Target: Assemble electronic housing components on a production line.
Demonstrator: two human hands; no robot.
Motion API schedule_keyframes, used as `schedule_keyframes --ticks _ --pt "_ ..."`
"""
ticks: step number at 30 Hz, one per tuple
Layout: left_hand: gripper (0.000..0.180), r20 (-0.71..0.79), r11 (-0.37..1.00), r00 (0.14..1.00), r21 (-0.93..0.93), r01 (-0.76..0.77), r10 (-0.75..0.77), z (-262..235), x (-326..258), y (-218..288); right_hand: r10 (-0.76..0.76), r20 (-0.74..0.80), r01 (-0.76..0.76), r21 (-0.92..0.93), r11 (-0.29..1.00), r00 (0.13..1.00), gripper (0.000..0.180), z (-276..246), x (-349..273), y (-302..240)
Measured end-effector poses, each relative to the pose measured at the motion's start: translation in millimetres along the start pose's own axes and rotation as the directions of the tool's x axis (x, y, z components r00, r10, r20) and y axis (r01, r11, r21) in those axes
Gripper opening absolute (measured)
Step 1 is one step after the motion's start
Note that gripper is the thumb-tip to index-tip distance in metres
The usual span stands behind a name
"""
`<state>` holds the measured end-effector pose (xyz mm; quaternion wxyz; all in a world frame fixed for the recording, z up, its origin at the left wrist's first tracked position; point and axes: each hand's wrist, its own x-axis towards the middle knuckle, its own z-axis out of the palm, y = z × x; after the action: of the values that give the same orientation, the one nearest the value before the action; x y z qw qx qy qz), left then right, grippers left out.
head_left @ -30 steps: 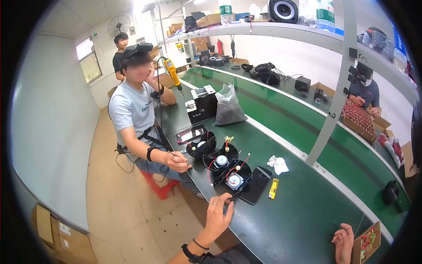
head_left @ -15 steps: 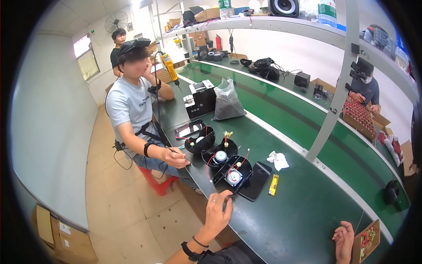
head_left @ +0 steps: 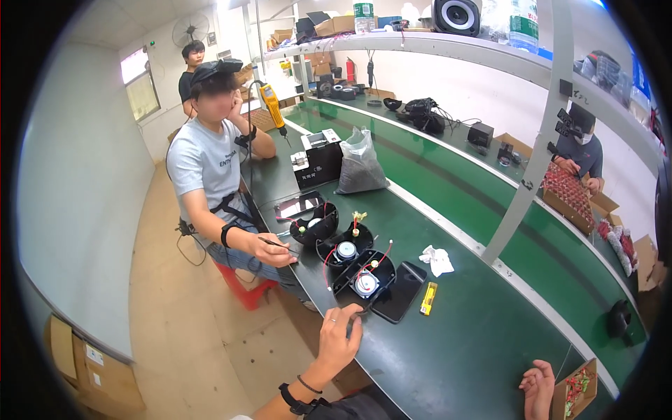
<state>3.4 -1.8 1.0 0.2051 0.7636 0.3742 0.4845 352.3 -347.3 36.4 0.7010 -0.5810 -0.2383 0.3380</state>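
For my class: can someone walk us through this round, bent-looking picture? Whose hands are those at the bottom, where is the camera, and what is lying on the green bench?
The camera sits on a person's head and looks down through a very wide lens, which bends straight edges. The forearms coming in from the lower edge are that person's own. The left hand rests at the bench edge, its fingers touching the nearest black speaker shell, a round housing with a shiny speaker and red wires inside. The right hand lies on the green bench, holding nothing that can be seen, beside a cardboard box of small red parts. Two more black shells sit farther along, with a dark flat phone, a small yellow object and a crumpled white tissue. A seated co-worker holds a thin tool.
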Motion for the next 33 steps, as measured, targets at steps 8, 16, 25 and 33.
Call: schedule_keyframes --ticks 8,16,25,33 --pt "0.026 -0.014 1.000 1.000 0.019 -0.003 0.004 1 -2 -3 0.027 -0.005 -0.027 -0.020 0.999 1.000 0.044 2 1 1" --pt "0.028 -0.010 1.000 1.000 0.018 -0.015 0.016 1 -2 -4 0.009 0.000 -0.009 0.006 1.000 1.000 0.043 6 0 -2" --pt "0.028 0.004 1.000 1.000 0.026 -0.003 0.003 -2 0 -3 0.022 0.023 -0.023 0.026 0.999 0.999 0.042 7 3 1" --pt "0.046 -0.008 0.999 0.999 -0.018 -0.042 0.042 1 -2 -3 -0.007 -0.020 0.006 -0.033 0.999 1.000 0.040 6 -1 -1"
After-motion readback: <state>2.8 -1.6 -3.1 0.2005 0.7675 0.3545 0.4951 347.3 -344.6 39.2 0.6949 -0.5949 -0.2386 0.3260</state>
